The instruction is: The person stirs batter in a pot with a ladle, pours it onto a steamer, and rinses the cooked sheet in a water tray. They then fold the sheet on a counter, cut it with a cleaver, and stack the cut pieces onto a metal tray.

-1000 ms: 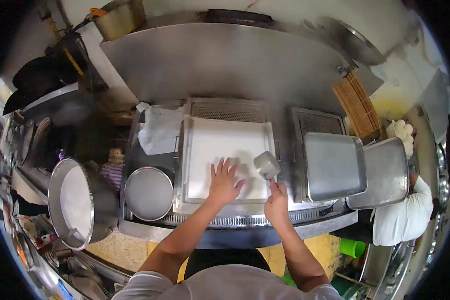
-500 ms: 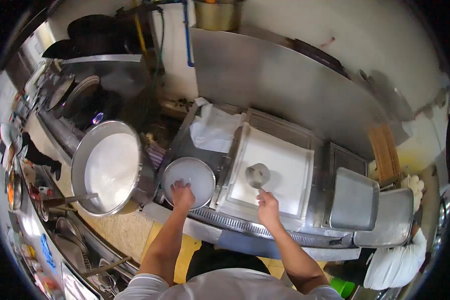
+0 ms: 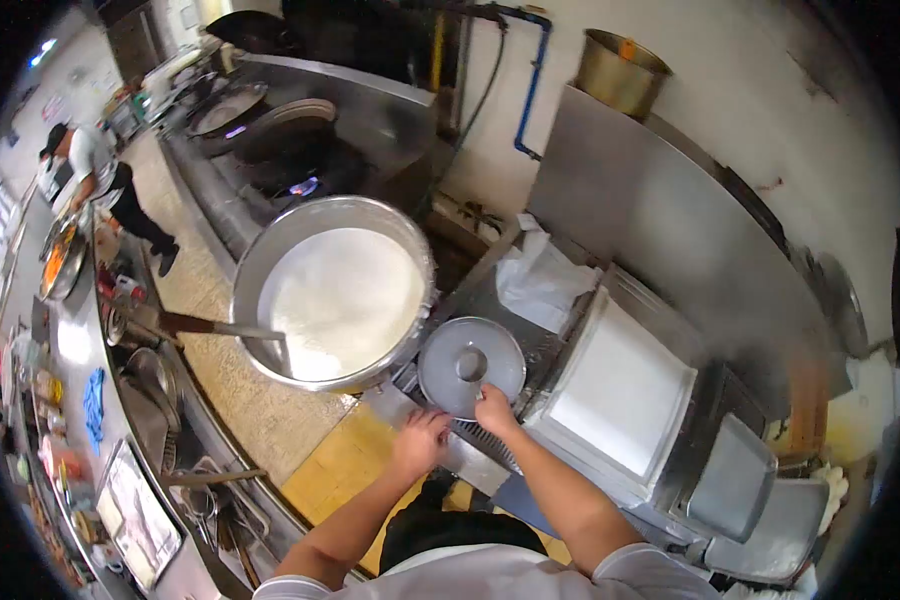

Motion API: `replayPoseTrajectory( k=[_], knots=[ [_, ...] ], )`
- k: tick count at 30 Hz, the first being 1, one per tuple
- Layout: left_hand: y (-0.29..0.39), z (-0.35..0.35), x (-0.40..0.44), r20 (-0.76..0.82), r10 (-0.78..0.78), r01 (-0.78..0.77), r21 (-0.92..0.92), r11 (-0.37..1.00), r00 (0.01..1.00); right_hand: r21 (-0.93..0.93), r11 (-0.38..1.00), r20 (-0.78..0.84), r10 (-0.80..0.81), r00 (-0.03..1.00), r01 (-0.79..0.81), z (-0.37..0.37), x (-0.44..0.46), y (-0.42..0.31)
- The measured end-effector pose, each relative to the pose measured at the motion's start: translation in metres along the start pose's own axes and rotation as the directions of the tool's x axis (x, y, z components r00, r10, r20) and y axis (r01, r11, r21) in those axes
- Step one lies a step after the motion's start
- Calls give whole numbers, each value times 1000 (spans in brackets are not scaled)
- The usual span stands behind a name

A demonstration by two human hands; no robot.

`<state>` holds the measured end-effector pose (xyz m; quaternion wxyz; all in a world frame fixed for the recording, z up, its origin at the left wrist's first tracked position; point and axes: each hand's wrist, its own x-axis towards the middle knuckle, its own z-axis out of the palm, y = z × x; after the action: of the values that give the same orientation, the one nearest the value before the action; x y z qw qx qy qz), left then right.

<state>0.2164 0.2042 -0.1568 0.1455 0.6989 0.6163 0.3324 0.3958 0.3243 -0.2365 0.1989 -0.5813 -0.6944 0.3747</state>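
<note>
A small metal ladle is in my right hand, its cup over the round pan of cloudy liquid. My left hand hovers near the pan's lower left edge, fingers curled and partly blurred; nothing can be made out in them. Left of the pan stands a large pot of white liquid, with a long-handled paddle resting across its rim. Right of the pan lies a tray covered by a white sheet. A crumpled white cloth lies behind the pan.
Two metal trays stand at the right. Woks sit on the stove at the back left. A person works at the far left counter. Utensils and a tray crowd the left counter.
My view has turned left. My right hand has carried the ladle from above the white sheet to the round pan. My left hand has left the pan's liquid.
</note>
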Motion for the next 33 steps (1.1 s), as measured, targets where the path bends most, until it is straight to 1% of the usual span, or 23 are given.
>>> replayPoseTrajectory(
  k=[1,2,5,6,7,9,12,15,16,18,21,22,25,26,29,32,33],
  knots=[
    [2,-4,-6,-13,-6,6,-12,1000,1000,-161,985,17,-62,998,64,-12,-6,-19],
    [6,-8,-13,-26,-12,12,-24,1000,1000,-284,948,48,-136,990,144,-10,-8,-17],
    [17,-19,-34,-47,-51,49,-43,998,998,-436,845,307,-183,934,309,-19,-29,-30],
    [21,-22,-39,-57,-66,64,-42,997,996,-520,735,471,-178,864,434,-25,-36,-39],
    [26,-26,-44,-80,-79,76,-47,996,994,-512,739,378,-263,887,438,-21,-44,-31],
    [37,-32,-60,-134,-111,106,-49,993,985,-479,747,182,-428,885,460,-11,-66,-17],
    [51,-35,-91,-168,-210,212,-6,977,963,-433,801,282,-316,906,414,-43,-103,-64],
    [73,-37,-125,-216,-342,348,-7,937,915,-410,805,411,-256,875,429,-73,-136,-112],
    [80,-39,-137,-213,-369,381,15,925,905,-334,811,389,-346,854,481,-67,-140,-105],
    [103,-46,-159,-231,-467,476,-19,879,853,-174,803,320,-501,804,570,-52,-150,-81],
    [119,-49,-196,-263,-555,557,-74,827,790,98,791,264,-605,751,603,-40,-182,-96],
    [117,-43,-210,-287,-566,565,-95,819,772,149,755,256,-653,713,638,-36,-190,-102],
    [120,-50,-243,-378,-599,602,-125,789,706,239,776,486,-617,619,584,-37,-210,-125],
    [127,-57,-255,-408,-614,622,-132,772,676,256,762,511,-629,586,595,-32,-216,-131],
    [144,-86,-284,-460,-681,678,-205,706,570,314,650,465,-741,485,691,-5,-233,-148],
    [145,-110,-318,-520,-696,702,-232,673,495,320,565,542,-768,342,761,13,-256,-188],
    [146,-121,-328,-520,-723,708,-283,647,454,318,566,587,-747,311,760,26,-260,-197]
  ],
)
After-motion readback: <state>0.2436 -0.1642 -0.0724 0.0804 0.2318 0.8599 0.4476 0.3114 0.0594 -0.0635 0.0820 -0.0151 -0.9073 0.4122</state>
